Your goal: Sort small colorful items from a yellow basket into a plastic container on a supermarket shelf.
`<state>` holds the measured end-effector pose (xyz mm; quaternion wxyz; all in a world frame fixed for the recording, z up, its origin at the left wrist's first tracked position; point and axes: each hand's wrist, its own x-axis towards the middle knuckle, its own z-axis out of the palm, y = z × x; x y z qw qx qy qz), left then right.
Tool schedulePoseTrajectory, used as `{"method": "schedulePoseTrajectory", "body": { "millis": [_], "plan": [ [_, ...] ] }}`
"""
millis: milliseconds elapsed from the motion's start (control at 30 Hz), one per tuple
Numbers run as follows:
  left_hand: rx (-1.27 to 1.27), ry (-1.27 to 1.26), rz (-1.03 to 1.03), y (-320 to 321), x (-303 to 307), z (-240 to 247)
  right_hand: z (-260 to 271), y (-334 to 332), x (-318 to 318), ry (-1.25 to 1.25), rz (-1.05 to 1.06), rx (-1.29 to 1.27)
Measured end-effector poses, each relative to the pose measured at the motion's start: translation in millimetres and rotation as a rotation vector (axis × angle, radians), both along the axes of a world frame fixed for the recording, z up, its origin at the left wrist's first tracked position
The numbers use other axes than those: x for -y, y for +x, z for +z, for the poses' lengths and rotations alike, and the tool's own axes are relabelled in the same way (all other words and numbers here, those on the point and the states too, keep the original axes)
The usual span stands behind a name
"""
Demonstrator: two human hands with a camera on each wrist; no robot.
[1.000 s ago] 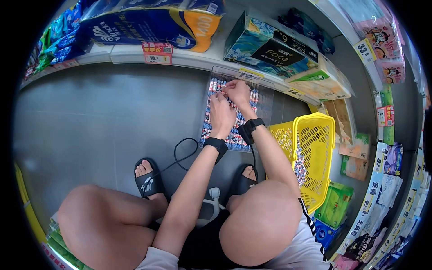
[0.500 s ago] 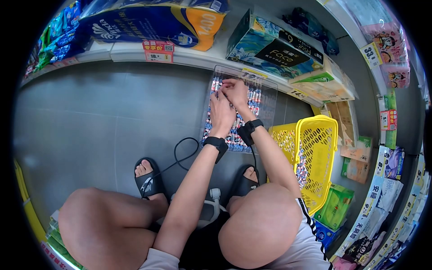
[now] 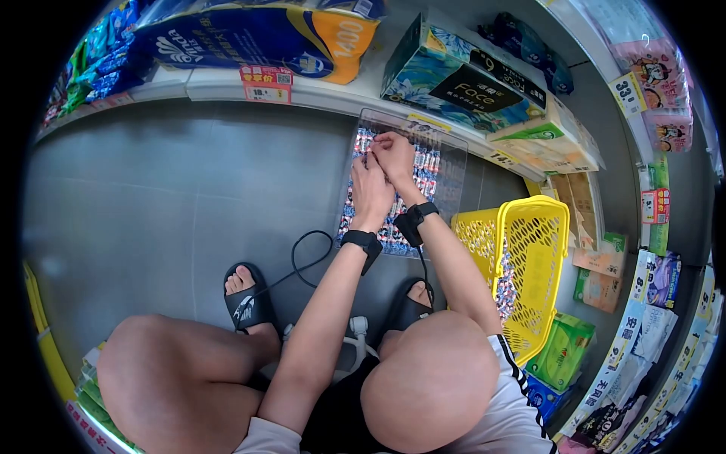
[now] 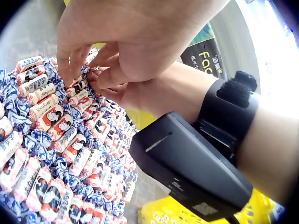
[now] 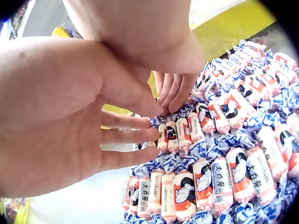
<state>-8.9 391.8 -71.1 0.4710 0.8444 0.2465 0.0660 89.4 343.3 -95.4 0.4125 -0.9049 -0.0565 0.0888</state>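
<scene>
A clear tray (image 3: pixel 458 163) on the floor holds rows of wrapped candies (image 3: pixel 393 227) with blue twisted ends, printed with a white rabbit. Over its upper left part, both hands work close together, the wrists nearly touching. The left hand (image 3: pixel 372 191) has its bent fingers down on the candies (image 4: pixel 49 116); in the right wrist view its fingertips (image 5: pixel 170 100) touch a row. The right hand (image 3: pixel 395 155) is just beyond, its fingers (image 5: pixel 133 136) fairly straight and touching candy ends. Its thumb tip meets the wrappers beside the left fingertips, partly hidden.
A yellow basket (image 3: pixel 533 276) with more candies stands right of the tray. Behind are shelves with a blue tissue pack (image 3: pixel 249 45) and a Face box (image 3: pixel 461 83). A black cable (image 3: pixel 296 257) loops near the sandalled feet. More shelves line the right side.
Both hands have shifted only slightly over the same upper left part of the candies. The head view has moved a little, so shelves and basket appear slightly farther right.
</scene>
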Motion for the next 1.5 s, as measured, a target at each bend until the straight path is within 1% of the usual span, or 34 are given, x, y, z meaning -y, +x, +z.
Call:
{"method": "schedulePoseTrajectory", "body": {
  "millis": [167, 233, 267, 333, 433, 667, 767, 833, 967, 1067, 1133, 1267, 1333, 1367, 1433, 1467, 1500],
  "plan": [
    [-0.023, 0.021, 0.002, -0.9, 2.6, 6.5, -0.9, 1.0, 2.8, 0.001, 0.010, -0.008],
    [0.031, 0.160, -0.013, -3.3, 2.4, 6.8, -4.2, 1.8, 5.0, 0.011, 0.007, -0.006],
    [0.032, 0.159, -0.015, -3.6, 1.9, 6.9, -5.9, 2.4, 5.7, 0.010, 0.006, -0.005],
    [0.018, 0.254, -0.052, -3.2, 0.5, 2.9, -8.5, 3.7, 5.4, -0.001, 0.004, -0.009],
    [0.011, 0.280, -0.078, -2.5, 0.0, -3.1, -9.5, 3.8, 5.6, 0.008, -0.007, -0.021],
    [0.002, 0.289, -0.085, -2.9, 0.3, 1.4, -2.2, 1.1, 3.8, -0.015, -0.008, -0.008],
    [-0.016, 0.253, -0.077, -1.8, -0.5, 5.1, 1.9, 0.1, 1.4, 0.003, -0.024, -0.001],
    [-0.057, 0.244, -0.078, -1.1, 0.4, 2.7, -1.7, 0.3, 1.8, -0.011, -0.018, -0.007],
    [-0.021, 0.241, -0.085, -0.4, -0.5, -4.1, -3.6, -0.3, 1.6, -0.008, -0.014, 0.011],
    [0.007, 0.252, -0.108, -1.9, -1.4, -4.6, 1.8, -1.2, 1.5, 0.011, -0.002, 0.008],
    [0.000, 0.252, -0.098, -2.7, -1.0, -2.5, 0.8, -1.6, 4.3, 0.067, -0.022, -0.053],
    [0.005, 0.219, -0.079, -4.2, 0.8, 4.8, -4.9, 0.5, 13.3, 0.128, -0.047, -0.053],
    [0.062, 0.239, -0.086, -4.2, 0.5, 4.4, 2.3, -1.5, 19.3, 0.217, -0.078, -0.142],
    [0.068, 0.238, -0.092, -5.4, 1.0, 4.6, 6.1, -3.0, 22.5, 0.217, -0.083, -0.136],
    [0.087, 0.328, -0.088, -8.1, 2.0, 7.2, 14.2, -5.7, 30.1, 0.154, -0.060, -0.083],
    [0.094, 0.327, -0.094, -9.3, 2.4, 8.9, 18.9, -8.2, 35.5, 0.154, -0.067, -0.077],
    [0.123, 0.345, -0.123, -10.2, 3.0, 8.7, 29.0, -13.6, 40.0, 0.122, -0.025, -0.045]
  ]
}}
